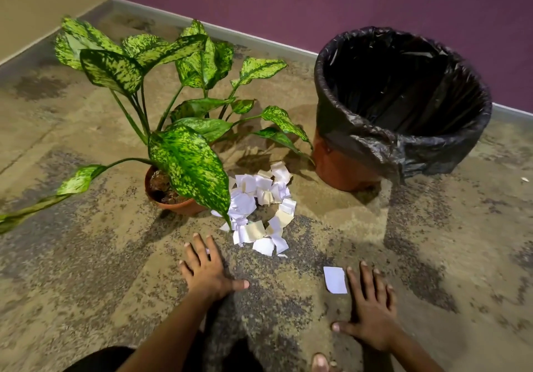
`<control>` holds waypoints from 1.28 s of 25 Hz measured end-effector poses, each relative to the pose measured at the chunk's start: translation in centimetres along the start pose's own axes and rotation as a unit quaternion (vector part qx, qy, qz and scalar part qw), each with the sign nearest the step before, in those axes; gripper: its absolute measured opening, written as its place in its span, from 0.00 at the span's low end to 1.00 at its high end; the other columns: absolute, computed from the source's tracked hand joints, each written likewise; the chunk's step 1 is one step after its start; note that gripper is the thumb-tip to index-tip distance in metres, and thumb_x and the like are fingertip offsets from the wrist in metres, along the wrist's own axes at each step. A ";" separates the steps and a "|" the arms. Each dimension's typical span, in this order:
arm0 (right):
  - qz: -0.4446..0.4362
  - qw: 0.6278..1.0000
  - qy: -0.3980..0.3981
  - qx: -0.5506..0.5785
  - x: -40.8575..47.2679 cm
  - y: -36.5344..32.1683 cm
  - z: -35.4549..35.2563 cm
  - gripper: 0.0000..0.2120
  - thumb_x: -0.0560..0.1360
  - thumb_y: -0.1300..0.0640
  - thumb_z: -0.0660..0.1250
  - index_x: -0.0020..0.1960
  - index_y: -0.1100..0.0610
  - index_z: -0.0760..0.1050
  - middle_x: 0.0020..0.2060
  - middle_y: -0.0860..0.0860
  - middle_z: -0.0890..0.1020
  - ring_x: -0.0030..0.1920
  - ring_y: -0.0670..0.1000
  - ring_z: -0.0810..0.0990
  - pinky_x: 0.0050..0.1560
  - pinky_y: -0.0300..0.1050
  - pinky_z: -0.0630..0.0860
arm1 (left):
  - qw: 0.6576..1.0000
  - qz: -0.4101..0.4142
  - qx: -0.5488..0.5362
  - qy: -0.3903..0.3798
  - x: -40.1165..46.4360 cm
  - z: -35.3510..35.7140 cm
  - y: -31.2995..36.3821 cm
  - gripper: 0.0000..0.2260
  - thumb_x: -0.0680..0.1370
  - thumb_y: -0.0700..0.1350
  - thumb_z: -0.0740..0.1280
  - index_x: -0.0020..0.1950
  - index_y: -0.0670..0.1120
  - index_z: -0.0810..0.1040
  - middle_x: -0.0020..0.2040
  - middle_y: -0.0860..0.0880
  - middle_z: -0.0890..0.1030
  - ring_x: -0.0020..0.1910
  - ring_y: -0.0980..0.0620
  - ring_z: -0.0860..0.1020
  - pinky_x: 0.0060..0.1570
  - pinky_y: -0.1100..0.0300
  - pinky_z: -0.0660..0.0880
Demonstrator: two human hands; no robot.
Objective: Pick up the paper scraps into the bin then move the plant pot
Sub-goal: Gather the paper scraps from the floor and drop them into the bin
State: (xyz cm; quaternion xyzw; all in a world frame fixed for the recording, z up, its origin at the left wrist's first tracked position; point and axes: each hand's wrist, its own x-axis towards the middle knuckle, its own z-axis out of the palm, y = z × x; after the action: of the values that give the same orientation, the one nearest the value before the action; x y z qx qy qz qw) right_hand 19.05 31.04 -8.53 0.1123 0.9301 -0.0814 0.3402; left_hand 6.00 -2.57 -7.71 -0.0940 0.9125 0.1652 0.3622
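A pile of white and cream paper scraps (pixel 261 208) lies on the floor between a terracotta plant pot (pixel 176 204) with large speckled green leaves and a brown bin (pixel 340 167) lined with a black bag. One loose white scrap (pixel 335 280) lies apart, just left of my right hand (pixel 370 311). My right hand is flat on the floor, fingers spread, holding nothing. My left hand (pixel 206 270) hovers palm down just below and left of the pile, fingers apart and empty.
The mottled floor meets a purple wall (pixel 288 2) behind the bin and a beige wall at the far left. Long leaves (pixel 78 181) reach left over the floor. A tiny scrap (pixel 525 179) lies far right. My toe (pixel 320 363) shows at the bottom edge.
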 end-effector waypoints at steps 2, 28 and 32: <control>-0.005 1.000 -0.026 0.003 0.0 0.0 -0.5 0.64 0.52 0.14 0.50 0.70 0.45 0.21 0.67 0.49 0.18 0.65 0.55 0.16 0.71 0.61 0.36 | 1.000 0.001 -0.003 -0.017 -0.2 -0.5 0.1 0.70 0.52 0.79 0.65 0.69 0.44 0.21 0.65 0.40 0.18 0.69 0.34 0.26 0.67 0.33 0.35; 0.044 0.992 0.093 0.071 0.9 -4.9 -0.1 0.51 0.63 0.20 0.38 0.77 0.48 0.35 0.76 0.57 0.35 0.75 0.64 0.34 0.71 0.66 0.38 | 0.996 0.065 0.067 -0.009 0.1 0.4 -0.2 0.68 0.51 0.83 0.54 0.70 0.43 0.23 0.63 0.43 0.15 0.65 0.39 0.20 0.64 0.32 0.32; -0.026 0.985 0.159 0.064 5.9 -7.8 -2.2 0.46 0.70 0.25 0.39 0.77 0.52 0.35 0.76 0.59 0.36 0.75 0.62 0.35 0.72 0.60 0.36 | 0.983 0.134 0.114 0.057 2.0 0.5 0.5 0.70 0.49 0.84 0.54 0.74 0.42 0.29 0.73 0.43 0.26 0.72 0.43 0.27 0.65 0.38 0.30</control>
State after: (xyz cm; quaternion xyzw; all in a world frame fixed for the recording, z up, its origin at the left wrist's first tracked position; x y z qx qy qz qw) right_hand 11.24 24.91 -10.09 0.1214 0.9678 -0.1304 0.1780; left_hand 4.72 -2.01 -9.26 0.0616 0.9487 0.1012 0.2930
